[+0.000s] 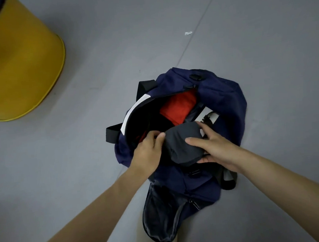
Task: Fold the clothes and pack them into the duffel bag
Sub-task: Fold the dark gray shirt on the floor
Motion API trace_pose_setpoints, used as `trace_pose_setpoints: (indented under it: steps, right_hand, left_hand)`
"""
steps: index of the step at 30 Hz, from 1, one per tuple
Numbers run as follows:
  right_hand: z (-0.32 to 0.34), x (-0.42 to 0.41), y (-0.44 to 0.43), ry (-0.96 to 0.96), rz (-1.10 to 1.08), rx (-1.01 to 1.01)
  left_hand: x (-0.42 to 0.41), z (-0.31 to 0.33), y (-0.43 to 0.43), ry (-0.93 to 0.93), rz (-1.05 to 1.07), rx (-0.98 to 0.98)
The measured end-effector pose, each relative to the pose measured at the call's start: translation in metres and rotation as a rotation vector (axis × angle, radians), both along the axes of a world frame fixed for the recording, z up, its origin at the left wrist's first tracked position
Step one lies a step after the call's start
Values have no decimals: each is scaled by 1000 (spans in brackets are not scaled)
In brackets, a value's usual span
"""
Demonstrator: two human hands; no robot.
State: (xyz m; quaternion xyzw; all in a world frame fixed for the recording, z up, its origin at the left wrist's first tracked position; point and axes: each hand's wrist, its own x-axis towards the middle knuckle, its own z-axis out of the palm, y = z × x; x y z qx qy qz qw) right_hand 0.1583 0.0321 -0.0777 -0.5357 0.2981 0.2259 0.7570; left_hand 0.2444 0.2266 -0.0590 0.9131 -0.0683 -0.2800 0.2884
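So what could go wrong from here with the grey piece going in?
1. The grey garment sits at the mouth of the duffel bag. Gripped by the left hand and right hand, its fold may open when pushed down.
2. It could also rumple the red garment already inside.

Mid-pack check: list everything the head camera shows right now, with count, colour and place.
duffel bag: one, navy, unzipped, on the floor at centre
bag straps: black, two showing at the bag's left side
red garment: one, inside the bag, far end
grey garment: one, folded, at the bag's opening, near end
yellow drum: one, upper left
white scrap: one, on the floor, upper right
floor: grey
left hand: holds the grey garment's left end
right hand: grips its right end
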Motion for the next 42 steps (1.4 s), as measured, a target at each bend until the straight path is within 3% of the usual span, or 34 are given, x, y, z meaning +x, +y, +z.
trace_pose_setpoints:
  steps: [2, 4, 12, 15, 17, 20, 24, 27, 34, 38, 42]
  right_hand:
    - [-5, 2, 4, -6, -31, -37]
    - [-8, 7, 2, -16, -50, -56]
    - [6, 39, 12, -47, -107, -50]
    - [14, 54, 19, -68, -82, -80]
    - [16, 62, 29, -41, -77, -56]
    - [14, 70, 48, 9, -121, -26]
    - [3, 71, 81, 67, -88, -33]
    - [-7, 65, 100, 97, -106, -73]
    - [-15, 66, 109, 108, -112, -194]
    - [-14, 75, 116, 123, -236, -132]
    - [-26, 74, 128, 145, -12, -428]
  left_hand:
    - [-11, -8, 10, -94, -256, 287]
    - [-21, -12, 17, -129, -390, 368]
    - [-31, -6, 37, -227, -361, 105]
    - [-28, 1, 46, -444, -422, 82]
    - [-19, 6, 54, -703, -420, 72]
    - [-10, 14, 70, -905, -303, 177]
    - [-3, 11, 94, -735, -85, 227]
    - [-2, 9, 99, -603, -53, 186]
    - [4, 9, 97, -604, -136, 209]
    - [-1, 31, 86, -607, -163, 76]
    - [5, 39, 74, -604, -186, 9]
